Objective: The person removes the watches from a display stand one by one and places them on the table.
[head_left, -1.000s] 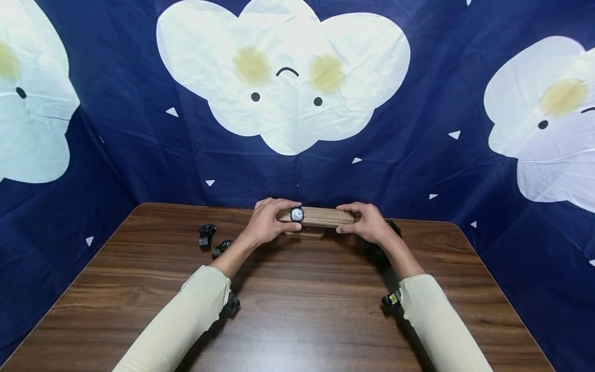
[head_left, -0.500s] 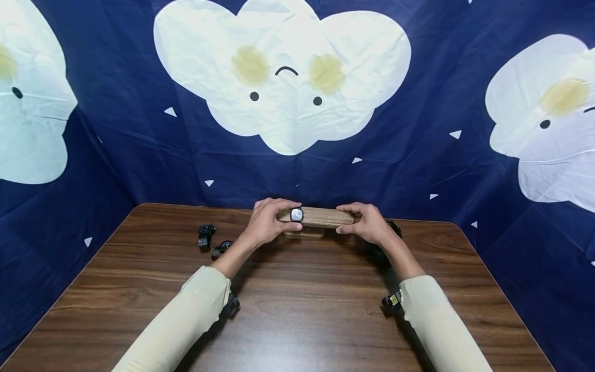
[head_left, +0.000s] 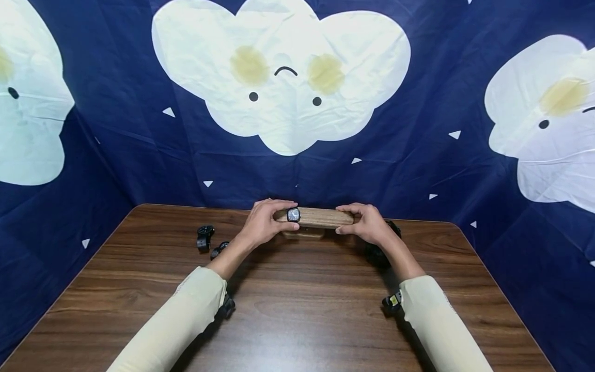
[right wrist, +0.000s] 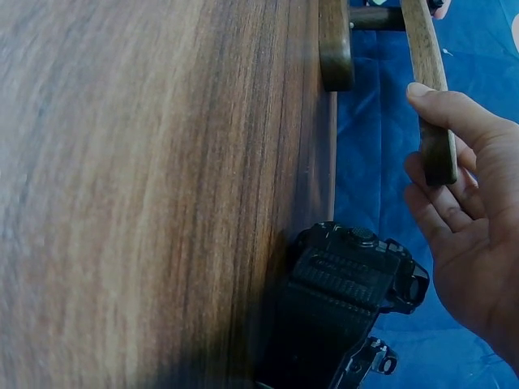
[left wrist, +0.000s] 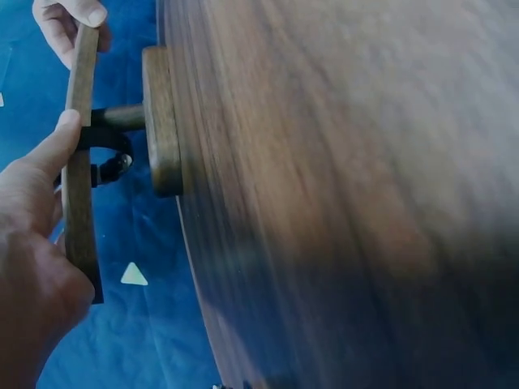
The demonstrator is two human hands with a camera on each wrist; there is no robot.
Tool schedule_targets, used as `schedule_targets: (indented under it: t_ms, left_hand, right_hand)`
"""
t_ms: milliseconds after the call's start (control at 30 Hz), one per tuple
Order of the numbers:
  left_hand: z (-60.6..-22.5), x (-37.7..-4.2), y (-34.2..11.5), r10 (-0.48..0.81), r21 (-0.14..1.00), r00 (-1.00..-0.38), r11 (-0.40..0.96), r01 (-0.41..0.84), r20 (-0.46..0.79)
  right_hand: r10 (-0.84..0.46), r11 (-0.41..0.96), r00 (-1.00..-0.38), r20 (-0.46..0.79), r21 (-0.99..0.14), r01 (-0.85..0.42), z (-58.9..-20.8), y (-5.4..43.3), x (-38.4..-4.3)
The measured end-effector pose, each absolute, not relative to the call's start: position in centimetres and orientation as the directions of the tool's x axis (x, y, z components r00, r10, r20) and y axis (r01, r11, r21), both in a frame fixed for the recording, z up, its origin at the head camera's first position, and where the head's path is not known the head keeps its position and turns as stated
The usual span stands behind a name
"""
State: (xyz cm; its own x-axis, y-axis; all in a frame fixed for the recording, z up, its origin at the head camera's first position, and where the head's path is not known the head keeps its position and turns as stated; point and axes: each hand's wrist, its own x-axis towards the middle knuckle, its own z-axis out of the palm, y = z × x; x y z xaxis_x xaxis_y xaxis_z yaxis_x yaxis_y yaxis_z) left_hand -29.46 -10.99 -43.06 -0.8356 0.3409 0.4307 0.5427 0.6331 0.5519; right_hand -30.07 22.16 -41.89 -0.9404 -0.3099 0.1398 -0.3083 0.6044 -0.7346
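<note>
A wooden T-bar watch stand (head_left: 325, 217) stands at the table's back edge, its crossbar above a wooden base (left wrist: 165, 121). Around the crossbar, left of its middle, loops a dark-strapped wristwatch (head_left: 293, 215), face toward me. My left hand (head_left: 263, 222) reaches round the bar's left end, pinching the watch between thumb and fingers at its upper and lower strap. In the left wrist view the thumb lies against the strap (left wrist: 105, 139) on the bar. My right hand (head_left: 365, 223) grips the bar's right end, thumb on the near side (right wrist: 430, 65) and fingers behind.
Two more black wristwatches lie at the back left, one farther left (head_left: 205, 238) and one beside my left forearm (head_left: 218, 250). A bulky black device (right wrist: 332, 300) sits under my right wrist. Behind the wooden table (head_left: 297, 310) hangs a blue curtain (head_left: 297, 175) with cloud prints.
My left hand and the watch have shifted slightly left along the bar. My right hand and the stand have stayed in place.
</note>
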Motion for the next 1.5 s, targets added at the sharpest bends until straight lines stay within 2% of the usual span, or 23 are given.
schedule_targets:
  t_ms: [267,933,1500]
  left_hand:
    - [-43.0,-29.6,-12.0,0.38,0.599,-0.824,0.565,0.567,0.42]
    - [-42.7,-30.1,-13.4,0.361,0.659,-0.866,0.563,0.499,0.346]
    - [-42.5,-30.1,-14.4,0.344,0.65,-0.877,0.589,0.479,0.335]
  right_hand:
    - [-0.303,0.621,-0.943,0.14,-0.721,-0.307,-41.8,22.2,-29.9]
    - [-0.31,0.635,-0.94,0.145,-0.704,-0.318,-41.8,22.1,-30.1]
    - [-0.314,0.625,-0.934,0.169,-0.704,-0.338,-41.8,22.1,-30.2]
